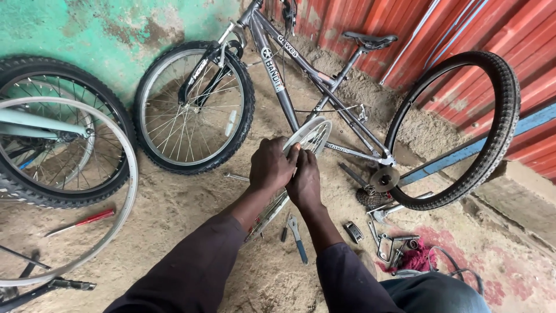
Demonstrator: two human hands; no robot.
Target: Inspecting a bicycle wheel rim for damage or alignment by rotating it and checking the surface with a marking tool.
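Dark sleeves run up from the bottom edge to two hands meeting over a bare metal rim (307, 136). The left hand (271, 165) is curled over the rim's edge, fingers folded down on it; the right hand (305, 181) presses in just beside it, fingers bunched and pinching at the same stretch of rim. The rim is thin, shiny and spoked, tilted up from the sandy floor (191, 214), its lower part hidden behind the forearms.

Just below the right hand lies a blue-handled spanner (297, 236), flat on the gritty sand. Further to its right, a scatter of grey metal tools (387, 243) rests beside a crumpled pink rag (416, 259). Well to the left of the left hand lies a red-handled screwdriver (81, 222), under the arc of another bare, pale rim (128, 191).

Beyond the hands a grey bike (289, 87) leans with its knobbly front wheel (194, 107) on. A loose black tyre (492, 127), deeply treaded, stands to the right against a ribbed red metal wall (463, 35). Behind the front wheel is a flaking green wall (87, 29).
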